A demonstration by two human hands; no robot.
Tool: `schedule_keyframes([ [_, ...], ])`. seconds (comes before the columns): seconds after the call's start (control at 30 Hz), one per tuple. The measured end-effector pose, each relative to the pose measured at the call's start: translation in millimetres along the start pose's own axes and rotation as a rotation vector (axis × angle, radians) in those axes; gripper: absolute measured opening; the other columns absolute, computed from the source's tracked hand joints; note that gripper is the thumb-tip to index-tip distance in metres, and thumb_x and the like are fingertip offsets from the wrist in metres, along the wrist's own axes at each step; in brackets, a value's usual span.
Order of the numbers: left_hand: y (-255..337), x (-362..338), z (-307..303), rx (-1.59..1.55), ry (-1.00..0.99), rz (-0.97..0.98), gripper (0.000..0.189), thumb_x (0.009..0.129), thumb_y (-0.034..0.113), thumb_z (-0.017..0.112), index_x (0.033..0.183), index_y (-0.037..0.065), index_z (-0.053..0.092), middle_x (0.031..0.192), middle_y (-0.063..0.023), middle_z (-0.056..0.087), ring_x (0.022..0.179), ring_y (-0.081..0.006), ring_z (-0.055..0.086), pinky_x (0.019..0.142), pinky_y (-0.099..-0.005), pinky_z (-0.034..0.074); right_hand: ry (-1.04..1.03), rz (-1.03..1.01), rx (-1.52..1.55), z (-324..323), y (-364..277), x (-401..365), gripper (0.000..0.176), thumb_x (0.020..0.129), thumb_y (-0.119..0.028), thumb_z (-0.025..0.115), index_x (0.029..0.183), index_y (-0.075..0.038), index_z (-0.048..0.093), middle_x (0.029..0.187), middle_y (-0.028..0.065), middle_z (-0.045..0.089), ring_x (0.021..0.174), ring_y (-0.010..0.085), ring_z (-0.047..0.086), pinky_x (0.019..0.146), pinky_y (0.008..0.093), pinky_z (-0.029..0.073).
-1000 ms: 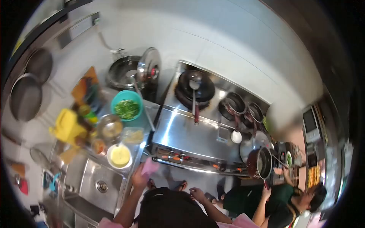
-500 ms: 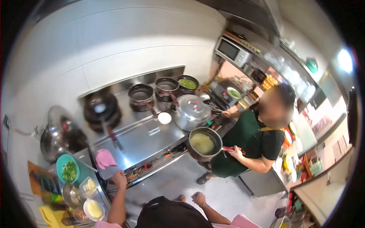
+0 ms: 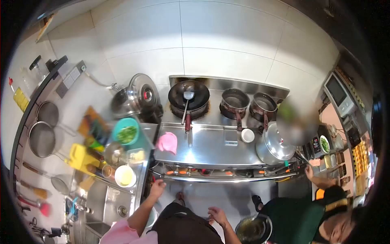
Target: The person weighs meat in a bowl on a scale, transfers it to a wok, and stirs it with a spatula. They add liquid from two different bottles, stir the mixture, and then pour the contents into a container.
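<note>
My left hand (image 3: 157,189) is by the front edge of the steel stove counter (image 3: 203,144), below a pink cloth (image 3: 167,143). Its fingers are curled, and what they hold, if anything, is hidden. In front of my dark apron (image 3: 185,223), my right hand (image 3: 218,215) hangs with nothing in it, fingers loosely apart. A wok (image 3: 174,97) with a spatula (image 3: 188,96) in it stands on the burner ahead. Two dark saucepans (image 3: 235,99) (image 3: 263,102) are to its right. Nearer the counter's front is a small white bowl (image 3: 247,135).
At right, a co-worker (image 3: 292,215) in dark green is close beside me, with a dark pan (image 3: 254,229) near my right arm. A large lidded pot (image 3: 270,142) stands on the counter. A sink (image 3: 115,205), a teal bowl of chopped greens (image 3: 126,132) and a bowl of yellow liquid (image 3: 125,176) are at left.
My view has swung left, bringing the sink and hanging strainers into sight. The co-worker and the pan have come nearer, to my right side. My right hand's fingers have loosened.
</note>
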State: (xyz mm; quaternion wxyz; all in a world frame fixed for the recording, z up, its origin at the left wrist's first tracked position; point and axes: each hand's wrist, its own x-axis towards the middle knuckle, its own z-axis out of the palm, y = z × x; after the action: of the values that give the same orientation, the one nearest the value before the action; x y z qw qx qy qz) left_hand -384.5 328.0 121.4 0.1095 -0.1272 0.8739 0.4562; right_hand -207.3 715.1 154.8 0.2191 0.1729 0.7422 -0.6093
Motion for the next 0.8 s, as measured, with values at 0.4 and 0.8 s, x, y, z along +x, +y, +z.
schedule_keyframes([
  [0.4,9.9,134.7,-24.2,-0.580,-0.013,-0.045,0.024,0.091,0.016,0.065,0.110,0.003,0.061,0.095,-0.0059,0.065,0.088,-0.0142,0.062,0.078,-0.0296,0.051,0.018,-0.129,-0.148,25.0,-182.3,167.8,0.028,0.095,-0.020,0.056,0.111,0.001,0.065,0.084,0.0090,0.068,0.067,0.0126,0.062,0.060,0.0276,0.051],
  [0.8,39.9,106.5,62.7,0.094,-0.393,0.278,0.036,0.085,0.014,0.059,0.120,0.011,0.062,0.107,-0.0203,0.066,0.109,-0.0372,0.060,0.096,-0.0462,0.046,0.148,-0.232,-0.344,7.9,-315.9,267.1,0.026,0.093,-0.011,0.054,0.116,-0.002,0.063,0.082,0.0105,0.070,0.074,0.0136,0.066,0.066,0.0295,0.053],
])
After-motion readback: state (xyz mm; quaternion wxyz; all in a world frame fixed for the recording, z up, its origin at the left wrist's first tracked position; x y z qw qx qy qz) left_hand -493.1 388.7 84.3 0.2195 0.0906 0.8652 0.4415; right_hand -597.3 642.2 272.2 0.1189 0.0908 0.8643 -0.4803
